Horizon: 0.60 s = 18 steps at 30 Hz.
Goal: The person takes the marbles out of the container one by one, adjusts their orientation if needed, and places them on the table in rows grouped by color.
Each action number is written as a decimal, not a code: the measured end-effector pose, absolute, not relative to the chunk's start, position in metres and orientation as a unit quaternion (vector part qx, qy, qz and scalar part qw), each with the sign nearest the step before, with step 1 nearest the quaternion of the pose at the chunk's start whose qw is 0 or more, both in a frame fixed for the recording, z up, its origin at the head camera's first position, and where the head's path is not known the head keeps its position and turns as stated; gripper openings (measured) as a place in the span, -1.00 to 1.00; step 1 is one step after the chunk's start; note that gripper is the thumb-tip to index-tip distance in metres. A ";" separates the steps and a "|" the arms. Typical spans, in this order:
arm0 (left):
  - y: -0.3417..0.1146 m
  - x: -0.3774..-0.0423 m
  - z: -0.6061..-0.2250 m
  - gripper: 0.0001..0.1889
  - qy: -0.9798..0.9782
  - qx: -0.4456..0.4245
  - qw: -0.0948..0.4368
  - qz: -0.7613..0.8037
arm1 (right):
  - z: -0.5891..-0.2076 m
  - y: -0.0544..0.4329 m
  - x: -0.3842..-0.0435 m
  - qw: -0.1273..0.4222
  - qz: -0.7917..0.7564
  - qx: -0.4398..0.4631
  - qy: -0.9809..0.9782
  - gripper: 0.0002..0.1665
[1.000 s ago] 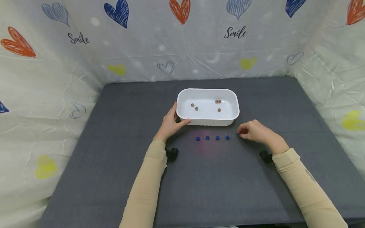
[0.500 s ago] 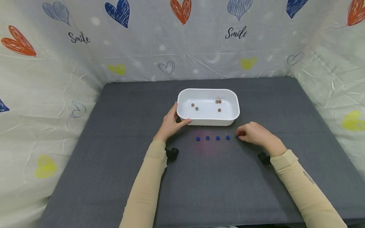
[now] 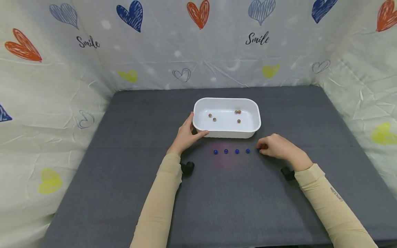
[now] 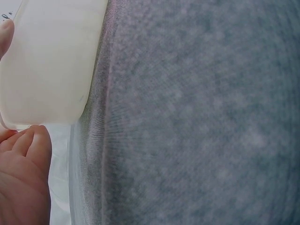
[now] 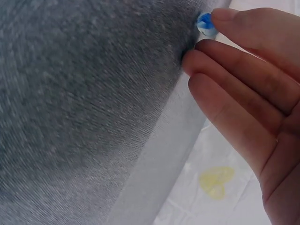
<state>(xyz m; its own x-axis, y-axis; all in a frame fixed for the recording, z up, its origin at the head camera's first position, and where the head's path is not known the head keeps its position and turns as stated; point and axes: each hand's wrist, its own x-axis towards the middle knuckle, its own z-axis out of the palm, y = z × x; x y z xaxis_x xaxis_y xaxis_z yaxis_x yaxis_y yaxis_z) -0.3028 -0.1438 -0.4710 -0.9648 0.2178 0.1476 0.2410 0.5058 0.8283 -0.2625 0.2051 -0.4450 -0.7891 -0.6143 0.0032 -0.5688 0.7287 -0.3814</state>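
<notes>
My left hand (image 3: 185, 137) grips the near left corner of a white rectangular tub (image 3: 227, 134), thumb on its front rim and fingers along its left side. In the left wrist view the tub's pale wall (image 4: 54, 65) lies between thumb and fingertips. My right hand (image 3: 279, 147) pinches a small blue marble (image 3: 258, 150) down at the cloth, mostly hidden by the fingers. Up close in the right wrist view, the blue-and-white marble (image 5: 205, 24) touches the thumb tip. Several blue marbles, such as this marble (image 3: 237, 151), lie in a row left of it.
Several small brownish marbles lie spread inside the tub, one marble (image 3: 238, 121) near its front right. A dark grey cloth (image 3: 229, 203) covers the table. A white curtain (image 3: 149, 69) printed with hearts stands behind and along both sides.
My right hand has shifted slightly left with the marble, closer to the end of the row, then stays nearly still. My left hand and the tub hold their place.
</notes>
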 end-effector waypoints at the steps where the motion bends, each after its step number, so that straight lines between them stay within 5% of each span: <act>1: -0.144 -0.303 -0.471 0.11 -0.867 -0.132 0.011 -0.481 | -0.444 0.206 -0.263 0.061 -0.189 -0.319 0.927 -0.88; 18: -0.144 -0.303 -0.472 0.11 -0.864 -0.137 0.013 -0.485 | -0.364 0.198 -0.295 0.004 -0.170 -0.305 0.937 -0.87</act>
<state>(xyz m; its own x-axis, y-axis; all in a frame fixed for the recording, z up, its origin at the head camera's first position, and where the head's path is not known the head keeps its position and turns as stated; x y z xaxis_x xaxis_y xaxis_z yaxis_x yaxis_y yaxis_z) -0.3029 -0.1442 -0.4721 -0.9621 0.2244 0.1546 0.2489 0.4925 0.8339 -0.2947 0.1985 -0.3636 -0.8137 -0.5734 0.0960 -0.5706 0.7561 -0.3204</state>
